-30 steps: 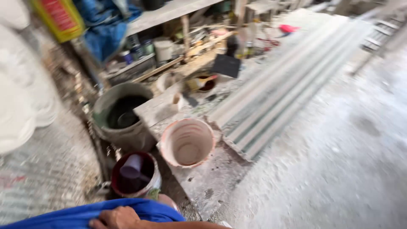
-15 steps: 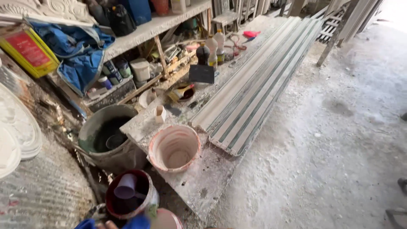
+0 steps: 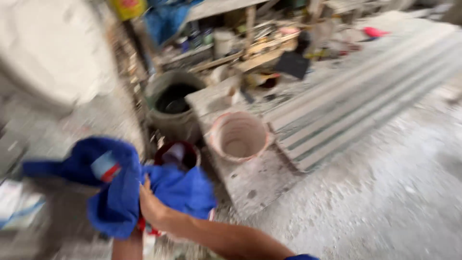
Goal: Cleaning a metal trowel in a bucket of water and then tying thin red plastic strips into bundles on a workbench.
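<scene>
The view is blurred by motion. My right hand [image 3: 153, 208] reaches in from the lower right and grips a blue cloth [image 3: 113, 192] low in the frame. The cloth hangs bunched, with a white and red patch on it, and spreads out to the left. My left forearm [image 3: 126, 248] rises from the bottom edge under the cloth, and its hand is hidden in the folds. A dark red bucket [image 3: 175, 153] stands just behind the cloth.
A pink bucket [image 3: 239, 136] sits on a dusty slab [image 3: 255, 183]. A large grey bucket [image 3: 173, 103] stands behind it. Long ribbed grey sheets [image 3: 361, 96] lie to the right. A cluttered shelf [image 3: 250, 43] runs along the back, and white plaster pieces [image 3: 48, 53] are at the left.
The blue cloth has come up into view with my right hand gripping it. The camera has swung left and down, so the buckets now sit nearer the centre.
</scene>
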